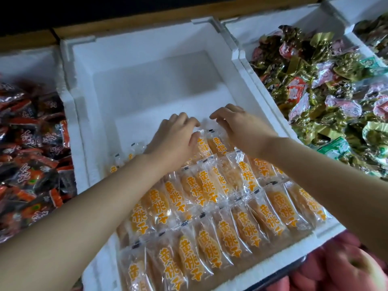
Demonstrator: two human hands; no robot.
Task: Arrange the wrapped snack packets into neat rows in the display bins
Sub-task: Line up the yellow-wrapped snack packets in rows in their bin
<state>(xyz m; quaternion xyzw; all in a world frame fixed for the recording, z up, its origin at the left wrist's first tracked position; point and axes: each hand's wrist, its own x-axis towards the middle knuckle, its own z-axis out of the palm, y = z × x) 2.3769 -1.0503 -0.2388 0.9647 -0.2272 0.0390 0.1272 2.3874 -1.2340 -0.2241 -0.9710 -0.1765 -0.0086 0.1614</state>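
The middle foam bin (147, 80) holds the snack packets (228, 225), which have clear wrappers with orange lettering. They are laid in overlapping rows from the near wall toward the back. Each packet leans on its neighbour, so the print faces up and runs in one direction. The far half of the bin floor is bare foam.

Both hands work at the rearmost, partly built row. The left hand (174, 141) has its fingers curled, with thumb and fingertips pinching the clear top seal of a packet. The right hand (241, 129) is curled likewise, its fingertips closed on the upper edge of the adjoining packets. Gripping by the seals probably lets the packets be slid and squared without pressing on the contents.

The step in hand appears to be aligning this row. Roughly half the bin is filled.

Red and black packets (31, 164) fill the bin to the left, and green and gold packets (336, 97) fill the bin to the right. Both lie in loose heaps.
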